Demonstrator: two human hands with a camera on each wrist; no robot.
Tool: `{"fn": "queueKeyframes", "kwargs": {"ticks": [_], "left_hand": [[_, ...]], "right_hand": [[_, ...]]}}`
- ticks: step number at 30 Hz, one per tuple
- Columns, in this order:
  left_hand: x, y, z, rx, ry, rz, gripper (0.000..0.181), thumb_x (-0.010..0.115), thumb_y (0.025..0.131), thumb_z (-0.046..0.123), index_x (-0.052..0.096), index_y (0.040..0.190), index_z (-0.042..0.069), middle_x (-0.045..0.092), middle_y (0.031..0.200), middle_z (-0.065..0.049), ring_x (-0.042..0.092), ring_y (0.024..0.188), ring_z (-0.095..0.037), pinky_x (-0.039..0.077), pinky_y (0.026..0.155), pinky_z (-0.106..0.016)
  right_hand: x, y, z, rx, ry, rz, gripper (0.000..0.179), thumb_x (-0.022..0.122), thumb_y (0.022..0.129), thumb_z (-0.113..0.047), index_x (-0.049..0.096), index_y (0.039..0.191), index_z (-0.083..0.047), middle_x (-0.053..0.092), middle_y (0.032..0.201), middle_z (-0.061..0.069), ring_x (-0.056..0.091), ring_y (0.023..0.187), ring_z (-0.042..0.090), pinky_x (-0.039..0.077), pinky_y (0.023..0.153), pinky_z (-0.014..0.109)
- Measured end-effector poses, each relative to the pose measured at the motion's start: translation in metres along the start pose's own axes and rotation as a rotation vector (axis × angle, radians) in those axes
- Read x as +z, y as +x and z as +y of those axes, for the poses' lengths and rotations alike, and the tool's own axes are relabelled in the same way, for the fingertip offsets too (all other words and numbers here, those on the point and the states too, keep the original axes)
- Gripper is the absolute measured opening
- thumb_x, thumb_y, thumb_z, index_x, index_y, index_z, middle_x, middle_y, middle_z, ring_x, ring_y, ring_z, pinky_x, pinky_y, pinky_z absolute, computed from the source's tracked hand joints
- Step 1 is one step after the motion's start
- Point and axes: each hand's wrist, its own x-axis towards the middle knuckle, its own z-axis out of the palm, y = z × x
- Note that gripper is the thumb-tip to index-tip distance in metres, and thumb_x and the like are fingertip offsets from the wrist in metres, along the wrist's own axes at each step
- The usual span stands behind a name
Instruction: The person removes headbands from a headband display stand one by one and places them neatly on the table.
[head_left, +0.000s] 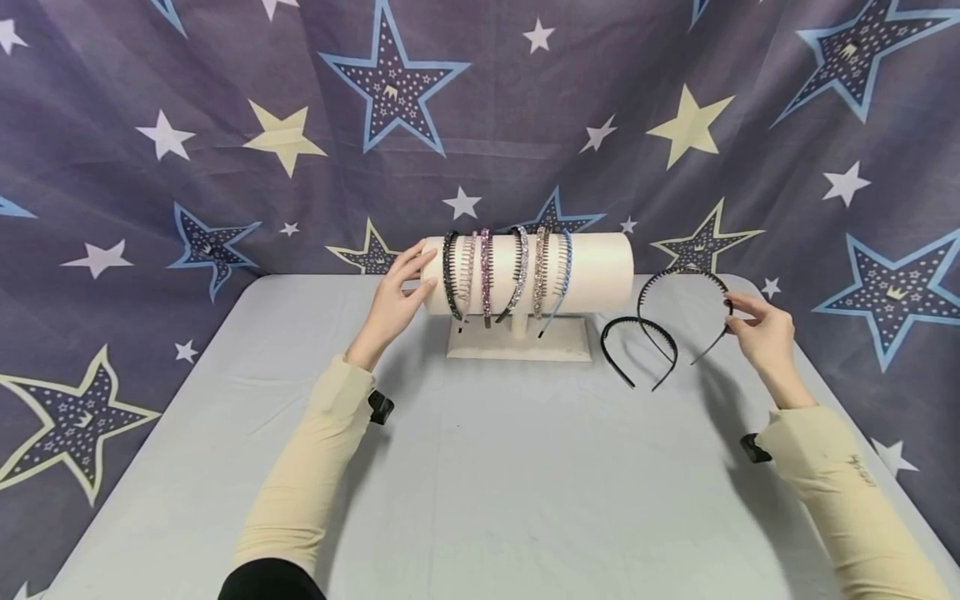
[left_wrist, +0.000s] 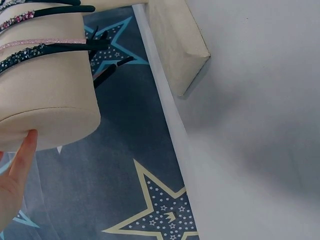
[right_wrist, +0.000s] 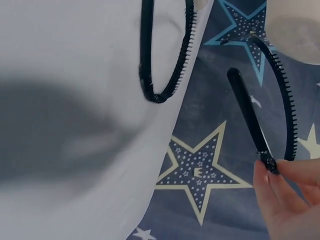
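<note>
My left hand (head_left: 393, 304) rests its straight fingers against the left end of a cream cylindrical headband stand (head_left: 603, 275). In the left wrist view, a fingertip (left_wrist: 31, 137) touches the round end face. Several headbands hang around the roll: a black beaded one (head_left: 450, 275), a purple one (head_left: 486, 275), a silver one (head_left: 522, 279) and a blue one (head_left: 567, 271) among them. At the right, my right hand (head_left: 768, 337) pinches a black toothed headband (head_left: 686, 270) by one side, its arch upward. Another black headband (head_left: 637, 320) is beside it, nearer the stand.
The stand's flat rectangular base (head_left: 555, 346) sits near the far edge of a table with a pale cloth (head_left: 480, 483). Behind hangs a dark star-patterned curtain (head_left: 495, 108). A black object (head_left: 270, 581) shows at the bottom edge by the left sleeve.
</note>
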Motion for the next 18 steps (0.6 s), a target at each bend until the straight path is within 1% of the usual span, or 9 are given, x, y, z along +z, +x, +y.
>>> {"fn": "queueKeyframes", "kwargs": {"ticks": [1, 4, 5, 8, 10, 12, 15, 16, 18], "left_hand": [[0.000, 0.000, 0.000, 0.002, 0.000, 0.000, 0.038, 0.052, 0.086, -0.001, 0.047, 0.123, -0.006, 0.032, 0.138, -0.019, 0.048, 0.100, -0.037, 0.048, 0.082, -0.046], [0.000, 0.000, 0.000, 0.006, -0.003, 0.000, 0.038, 0.052, 0.086, -0.001, 0.047, 0.123, -0.006, 0.032, 0.138, -0.019, 0.048, 0.099, -0.037, 0.048, 0.082, -0.046], [0.000, 0.000, 0.000, 0.006, -0.006, -0.001, 0.038, 0.052, 0.086, -0.001, 0.047, 0.123, -0.006, 0.031, 0.138, -0.019, 0.048, 0.099, -0.037, 0.048, 0.082, -0.046], [0.000, 0.000, 0.000, 0.003, -0.004, -0.001, 0.038, 0.052, 0.086, -0.001, 0.047, 0.124, -0.006, 0.031, 0.138, -0.019, 0.048, 0.100, -0.037, 0.048, 0.082, -0.046], [0.000, 0.000, 0.000, -0.001, 0.003, -0.002, 0.038, 0.052, 0.086, 0.000, 0.047, 0.124, -0.006, 0.031, 0.138, -0.018, 0.048, 0.100, -0.037, 0.048, 0.082, -0.045], [0.000, 0.000, 0.001, -0.005, 0.009, -0.004, 0.038, 0.052, 0.087, 0.001, 0.047, 0.124, -0.005, 0.031, 0.138, -0.018, 0.048, 0.100, -0.036, 0.048, 0.083, -0.045], [0.000, 0.000, 0.002, -0.010, 0.008, -0.004, 0.039, 0.052, 0.087, 0.001, 0.047, 0.124, -0.005, 0.031, 0.138, -0.017, 0.048, 0.101, -0.036, 0.047, 0.083, -0.045], [0.000, 0.000, 0.002, -0.011, 0.009, -0.004, 0.039, 0.053, 0.087, 0.001, 0.047, 0.124, -0.005, 0.032, 0.138, -0.017, 0.048, 0.101, -0.036, 0.047, 0.083, -0.045], [0.000, 0.000, 0.002, -0.011, 0.007, -0.002, 0.039, 0.053, 0.086, 0.001, 0.047, 0.124, -0.005, 0.032, 0.138, -0.018, 0.048, 0.101, -0.036, 0.047, 0.083, -0.046]], "right_hand": [[-0.002, -0.002, -0.002, 0.002, 0.031, -0.007, 0.039, 0.062, 0.077, -0.001, 0.063, 0.112, -0.017, 0.063, 0.107, 0.008, 0.058, 0.057, -0.005, 0.042, 0.042, 0.012], [-0.009, -0.010, -0.014, -0.023, -0.035, -0.035, 0.039, 0.061, 0.078, -0.001, 0.061, 0.115, -0.013, 0.060, 0.108, 0.018, 0.055, 0.056, -0.010, 0.039, 0.041, 0.010], [-0.012, -0.011, -0.015, -0.012, -0.007, -0.041, 0.039, 0.060, 0.078, -0.001, 0.062, 0.114, -0.013, 0.062, 0.107, 0.015, 0.055, 0.055, -0.010, 0.039, 0.040, 0.010], [-0.018, -0.013, -0.017, 0.007, -0.057, -0.063, 0.040, 0.059, 0.078, 0.000, 0.059, 0.116, -0.008, 0.059, 0.108, 0.021, 0.055, 0.056, -0.010, 0.041, 0.043, 0.009], [-0.021, -0.011, -0.008, 0.049, -0.040, -0.076, 0.040, 0.059, 0.078, 0.000, 0.059, 0.117, -0.010, 0.061, 0.108, 0.015, 0.056, 0.055, -0.009, 0.042, 0.045, 0.010], [-0.024, -0.007, 0.007, 0.091, -0.065, -0.093, 0.041, 0.058, 0.080, -0.002, 0.058, 0.119, -0.014, 0.064, 0.105, 0.001, 0.055, 0.056, -0.010, 0.044, 0.047, 0.008], [-0.025, 0.001, 0.036, 0.172, -0.013, -0.093, 0.042, 0.056, 0.081, -0.002, 0.058, 0.118, -0.022, 0.062, 0.094, -0.021, 0.057, 0.057, -0.010, 0.045, 0.052, 0.005], [-0.026, 0.003, 0.045, 0.160, -0.009, -0.112, 0.043, 0.056, 0.081, -0.001, 0.057, 0.120, -0.019, 0.063, 0.097, -0.016, 0.058, 0.058, -0.009, 0.047, 0.053, 0.006], [-0.028, 0.006, 0.054, 0.181, 0.065, -0.125, 0.042, 0.055, 0.081, 0.001, 0.058, 0.119, -0.017, 0.064, 0.097, -0.014, 0.060, 0.060, -0.005, 0.048, 0.057, 0.008]]}}
